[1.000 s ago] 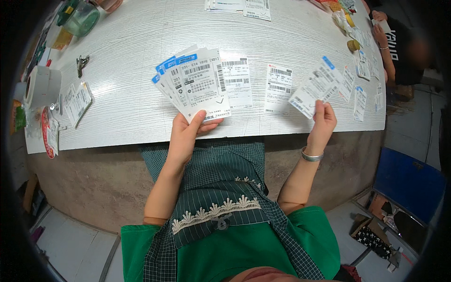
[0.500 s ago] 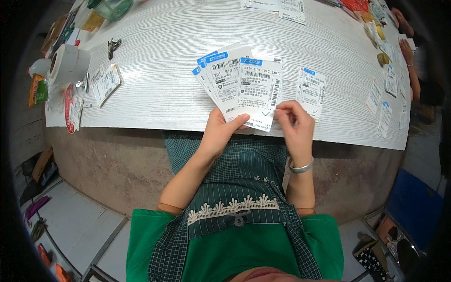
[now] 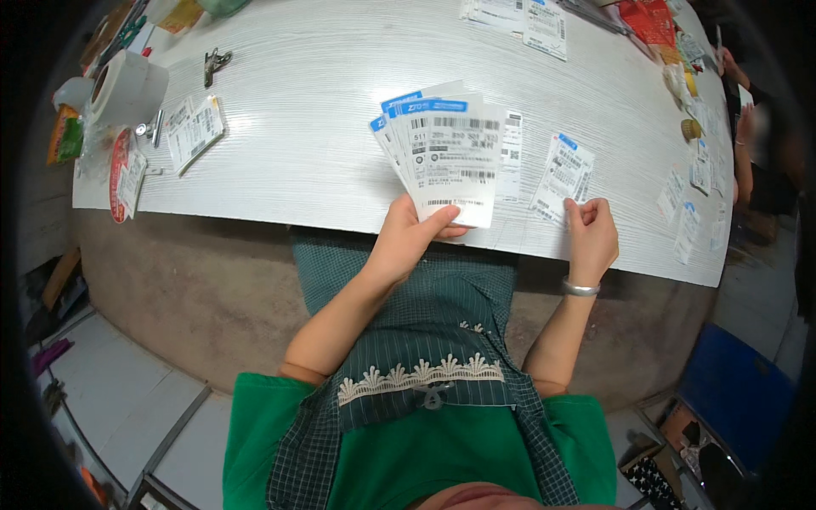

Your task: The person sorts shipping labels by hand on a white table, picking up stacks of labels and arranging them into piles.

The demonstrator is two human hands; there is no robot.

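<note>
Currently, the left grip (image 3: 414,234) holds a fan of white labels (image 3: 459,161) by its lower edge, thumb on top. To its right, the right grip (image 3: 595,240) pinches a single label (image 3: 561,177), which extends beyond it over the desk (image 3: 314,127). A metal clip (image 3: 214,67) lies beyond and left of the left grip.

A label fan (image 3: 463,161) and a blue-topped slip (image 3: 561,170) by the desk's (image 3: 306,144) near edge

The left-hand grip (image 3: 408,235) holds the label fan at mid-edge. The right-hand grip (image 3: 595,236), further right, pinches the blue-topped slip at its lower end. Toward the left edge sit a white roll (image 3: 136,89), a metal clip (image 3: 214,66) and a label stack (image 3: 197,134). Loose slips (image 3: 687,229) lie near the near right corner.
</note>
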